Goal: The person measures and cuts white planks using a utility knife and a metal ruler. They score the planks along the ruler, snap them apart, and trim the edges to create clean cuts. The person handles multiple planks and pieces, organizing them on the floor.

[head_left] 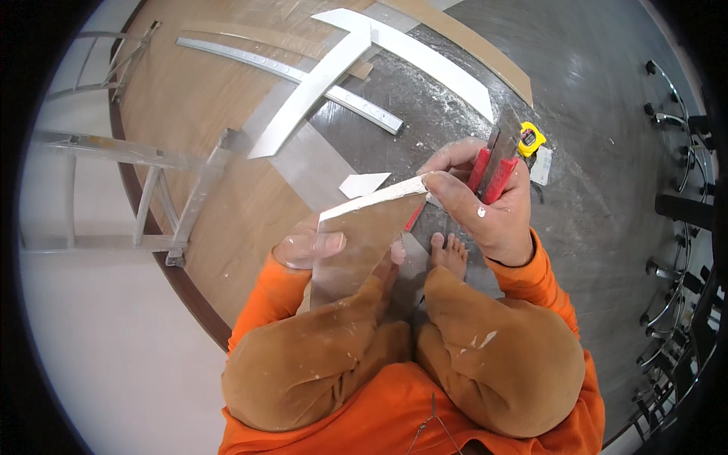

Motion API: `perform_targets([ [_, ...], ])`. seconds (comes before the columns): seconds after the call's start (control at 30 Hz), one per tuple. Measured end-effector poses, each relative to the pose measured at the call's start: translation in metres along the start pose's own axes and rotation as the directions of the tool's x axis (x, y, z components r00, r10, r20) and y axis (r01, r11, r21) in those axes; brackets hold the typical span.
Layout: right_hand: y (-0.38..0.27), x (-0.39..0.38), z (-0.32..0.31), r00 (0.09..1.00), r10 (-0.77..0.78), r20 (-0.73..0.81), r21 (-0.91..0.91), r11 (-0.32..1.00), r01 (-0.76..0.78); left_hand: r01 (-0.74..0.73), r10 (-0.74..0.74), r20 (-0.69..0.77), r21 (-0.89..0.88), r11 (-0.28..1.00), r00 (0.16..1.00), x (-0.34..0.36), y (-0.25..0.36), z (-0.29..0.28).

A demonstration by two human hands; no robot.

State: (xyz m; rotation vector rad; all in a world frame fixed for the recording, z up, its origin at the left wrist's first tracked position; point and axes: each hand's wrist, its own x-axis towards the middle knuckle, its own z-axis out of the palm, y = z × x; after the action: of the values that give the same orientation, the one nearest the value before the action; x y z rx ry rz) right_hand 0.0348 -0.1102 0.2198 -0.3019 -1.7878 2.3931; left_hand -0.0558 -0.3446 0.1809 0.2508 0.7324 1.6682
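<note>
The hands are apart, both clamped on a brown-faced plasterboard offcut (356, 246) at mid-view: the left hand (299, 247) at its 9 o'clock edge, the right hand (493, 216), also gripping a red-handled metal tool (500, 180), at its tapered tip. The long axis slants from 7 o'clock, the tip pointing toward 2.

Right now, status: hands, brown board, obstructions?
Left hand grips brown, white-edged board. Right hand at its right end, holding red-handled tool. White angular offcut lies beyond.

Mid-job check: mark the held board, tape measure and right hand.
Held board (360, 246): head view, on its brown face.
Tape measure (535, 139): head view, yellow case.
Right hand (497, 221): head view, thumb's base.
</note>
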Motion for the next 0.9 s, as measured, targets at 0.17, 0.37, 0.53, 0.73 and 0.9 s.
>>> perform_targets([
  [0.17, 0.002, 0.003, 0.008, 0.999, -0.037, -0.008, -0.013, 0.999, 0.037, -0.008, 0.100, -0.182, 0.449, 0.894, 0.978, -0.012, 0.033, 0.001],
  [0.37, -0.007, 0.019, 0.022, 0.986, -0.022, 0.163, -0.065, 0.997, 0.033, 0.160, 0.271, -0.449, 0.714, 0.682, 0.851, -0.019, 0.073, 0.037],
  [0.53, 0.004, 0.022, 0.046, 0.931, -0.248, 0.267, 0.065, 0.969, 0.240, -0.058, 0.460, -0.347, 0.745, 0.665, 0.818, -0.032, 0.074, 0.039],
  [0.73, 0.007, 0.026, 0.026, 0.869, -0.321, 0.376, -0.225, 0.878, 0.422, -0.166, 0.568, -0.391, 0.700, 0.695, 0.725, -0.039, 0.059, 0.028],
  [0.9, 0.010, 0.027, 0.028, 0.826, -0.403, 0.394, -0.376, 0.750, 0.545, -0.158, 0.431, -0.389, 0.567, 0.809, 0.814, -0.048, 0.048, 0.006],
])
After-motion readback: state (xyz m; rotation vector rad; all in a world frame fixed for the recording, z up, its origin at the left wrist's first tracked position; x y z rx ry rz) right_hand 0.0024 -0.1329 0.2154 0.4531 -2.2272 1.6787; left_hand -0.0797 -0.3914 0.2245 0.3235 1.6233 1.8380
